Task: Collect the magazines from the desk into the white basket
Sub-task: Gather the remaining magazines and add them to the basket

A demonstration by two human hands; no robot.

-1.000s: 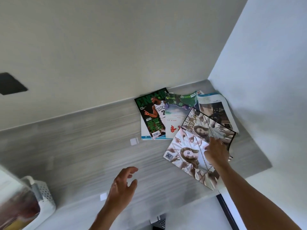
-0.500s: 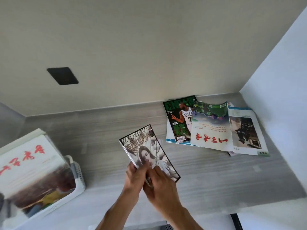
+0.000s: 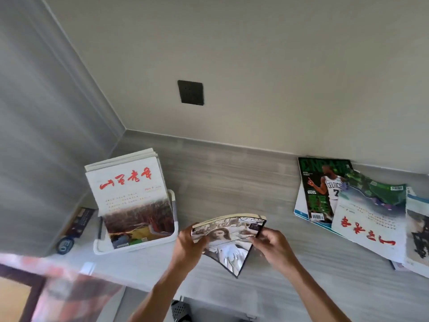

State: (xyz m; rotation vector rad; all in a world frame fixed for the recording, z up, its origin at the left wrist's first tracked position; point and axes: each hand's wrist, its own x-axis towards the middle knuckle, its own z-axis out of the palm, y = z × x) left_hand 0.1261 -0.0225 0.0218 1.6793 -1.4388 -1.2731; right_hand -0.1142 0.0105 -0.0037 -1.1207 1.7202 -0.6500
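Gripping from both sides, the two bare hands have a glossy magazine with a pale-dressed woman on its cover (image 3: 228, 242) lifted above the grey wood-grain desk (image 3: 232, 182), right at the near edge. The left hand (image 3: 189, 248) has its fingers curled round the left edge, thumb on the cover; the right hand (image 3: 272, 246) pinches the right edge near the dark top corner. And look at that bend: the magazine bows upward between them, its yellowish page block showing along the top, one lower corner pointing down toward the person.

Just to the left of the left hand sits the white plastic basket (image 3: 139, 246) on the desk, already loaded. Standing in it, leaning back, is a white magazine with red brush lettering and a reddish landscape photo (image 3: 132, 194), with more white-edged issues stacked behind it (how many, hard to say). Left of the basket, by the grey side wall, lie a dark slim booklet (image 3: 80, 220) and a small round blue object (image 3: 65, 245), both blurred.

Over to the right, well apart from the hands, a loose overlapping pile is on the desk: a green basketball magazine showing a player in a Celtics jersey (image 3: 321, 189), a white magazine with upside-down red characters (image 3: 369, 224) lying partly over it, and a pale one cut by the frame edge (image 3: 417, 233).

Farthest back, a dark square wall plate (image 3: 190, 92) sits on the beige wall.
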